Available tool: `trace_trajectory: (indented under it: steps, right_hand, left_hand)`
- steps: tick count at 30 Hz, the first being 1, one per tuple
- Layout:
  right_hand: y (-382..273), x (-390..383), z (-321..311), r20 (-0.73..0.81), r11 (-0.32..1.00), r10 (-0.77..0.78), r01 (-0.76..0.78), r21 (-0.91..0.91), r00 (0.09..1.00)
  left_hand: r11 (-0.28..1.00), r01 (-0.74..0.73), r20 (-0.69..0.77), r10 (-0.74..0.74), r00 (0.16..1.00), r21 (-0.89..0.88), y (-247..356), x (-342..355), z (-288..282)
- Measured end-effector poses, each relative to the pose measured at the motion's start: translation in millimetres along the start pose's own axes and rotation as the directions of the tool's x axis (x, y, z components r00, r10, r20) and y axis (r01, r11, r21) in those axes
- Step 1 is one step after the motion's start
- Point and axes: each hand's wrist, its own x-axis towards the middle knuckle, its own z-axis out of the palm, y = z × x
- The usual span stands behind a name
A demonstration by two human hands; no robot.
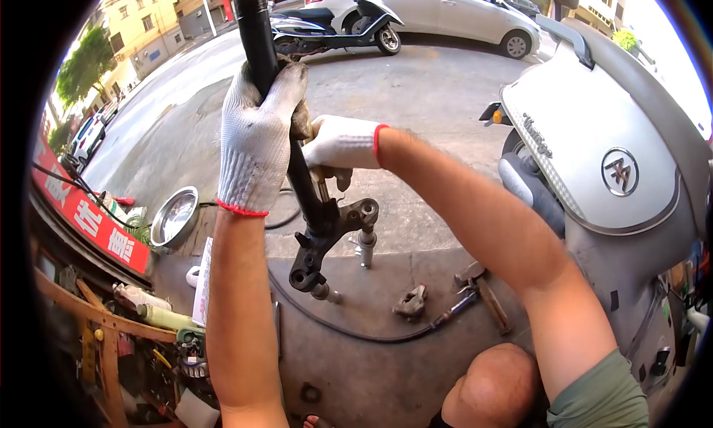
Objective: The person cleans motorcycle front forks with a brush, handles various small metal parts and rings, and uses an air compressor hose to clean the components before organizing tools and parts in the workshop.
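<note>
Above the pavement, the left hand (256, 142) is clenched around the black fork tube (256, 34), held upright, while the right hand (338, 147) grips it lower near the bracket (327, 238), apparently steadying it; firm support seems needed.

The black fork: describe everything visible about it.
The fork is a black metal tube, tilted slightly, running from the picture's top down to a forked bracket with round lugs and silver bolt ends, held above the concrete ground. The gloved left hand grips the tube; the gloved right hand touches it just below.
</note>
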Motion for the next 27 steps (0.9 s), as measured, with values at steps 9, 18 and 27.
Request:
trace_trajectory:
  steps: [9,18,27]
  right_hand:
    - [4.5,26.9,2.3,0.123,0.99,-0.103,0.114,-0.082,0.987]
    - [7.9,12.0,13.9,-0.055,0.98,-0.149,0.141,-0.14,0.987]
    - [-5.3,-5.2,5.9,0.008,0.988,-0.024,0.025,-0.155,1.0]
  left_hand:
    - [0.998,-0.04,0.05,0.037,0.998,0.052,-5.1,6.1,4.2]
    - [0.998,-0.001,-0.007,0.002,1.0,0.062,-3.7,0.2,-0.1]
    - [0.996,0.04,0.004,-0.041,0.999,0.077,-1.5,-1.1,3.0]
